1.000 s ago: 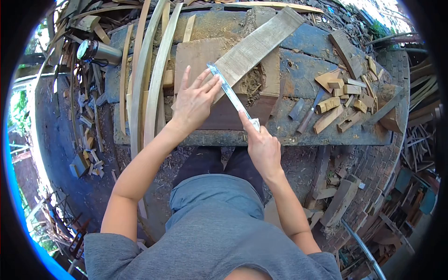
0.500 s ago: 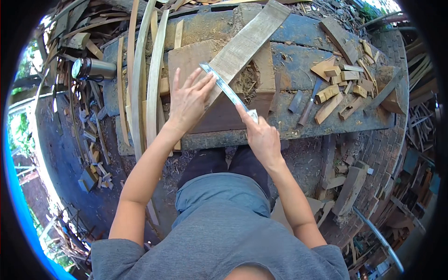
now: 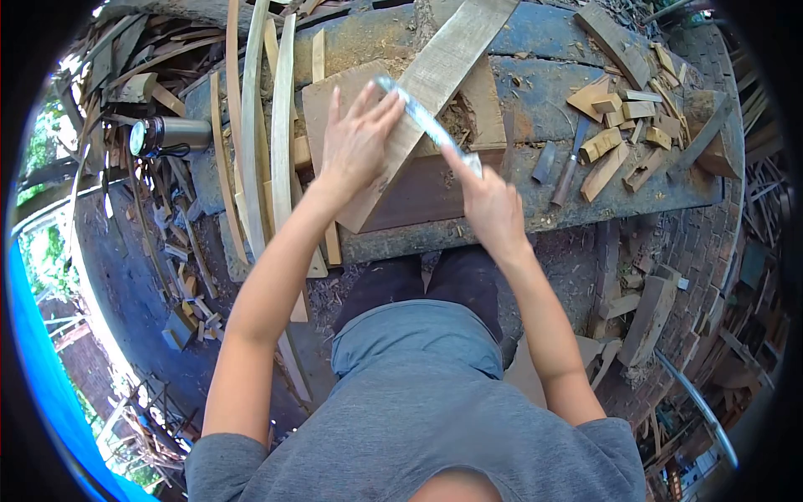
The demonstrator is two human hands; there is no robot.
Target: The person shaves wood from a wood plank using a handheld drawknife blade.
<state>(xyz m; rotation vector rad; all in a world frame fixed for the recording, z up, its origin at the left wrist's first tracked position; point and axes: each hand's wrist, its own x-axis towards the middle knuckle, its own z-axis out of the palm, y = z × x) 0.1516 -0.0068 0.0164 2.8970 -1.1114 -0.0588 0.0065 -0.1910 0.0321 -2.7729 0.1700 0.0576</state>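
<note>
A long flat board [image 3: 435, 75] lies diagonally over a thick wooden block [image 3: 418, 191] on the workbench. Across the board runs a narrow metallic blade-like tool [image 3: 424, 120], somewhat blurred. My right hand [image 3: 492, 205] is closed round its near right end, the index finger stretched along it. My left hand [image 3: 360, 140] has its fingers spread, with the fingertips at the tool's far left end and the palm over the board's left edge. How hard the left fingers press cannot be made out.
Long curved strips [image 3: 282, 125] lie on the bench's left, beside a metal flask [image 3: 171, 135]. Right of the block are a chisel [image 3: 571, 163] and small wood offcuts [image 3: 600, 146]. A wooden beam [image 3: 648, 322] stands at the lower right.
Both hands and the tool have moved up along the board, away from my body. More of the board's near end now shows. The whole view has shifted slightly.
</note>
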